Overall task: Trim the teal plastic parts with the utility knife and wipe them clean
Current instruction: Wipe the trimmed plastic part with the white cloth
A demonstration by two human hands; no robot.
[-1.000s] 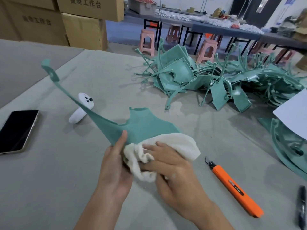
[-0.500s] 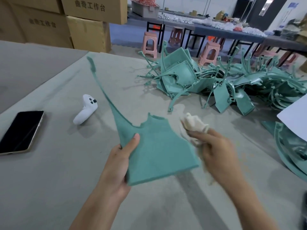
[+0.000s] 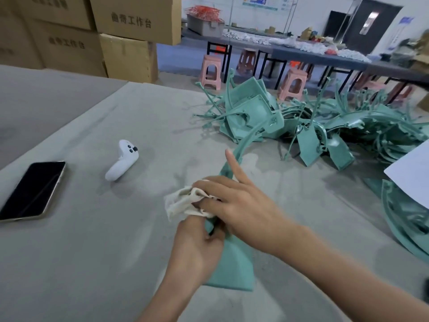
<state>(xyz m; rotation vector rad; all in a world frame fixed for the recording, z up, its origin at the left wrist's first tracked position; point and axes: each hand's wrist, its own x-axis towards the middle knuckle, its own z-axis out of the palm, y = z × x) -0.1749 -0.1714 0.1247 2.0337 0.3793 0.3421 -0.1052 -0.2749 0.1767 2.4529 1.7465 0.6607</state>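
On the surface [image 3: 92, 252], a phone [image 3: 32, 190] is laid far left, a controller [image 3: 123, 160] beside it, parts [image 3: 301, 122] heaped behind right.

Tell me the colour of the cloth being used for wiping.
Cream-white; the cloth shows best in the head view.

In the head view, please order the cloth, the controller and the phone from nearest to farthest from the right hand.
1. Cloth, gripped in the right hand.
2. Controller, farther to the left.
3. Phone, at the far left.
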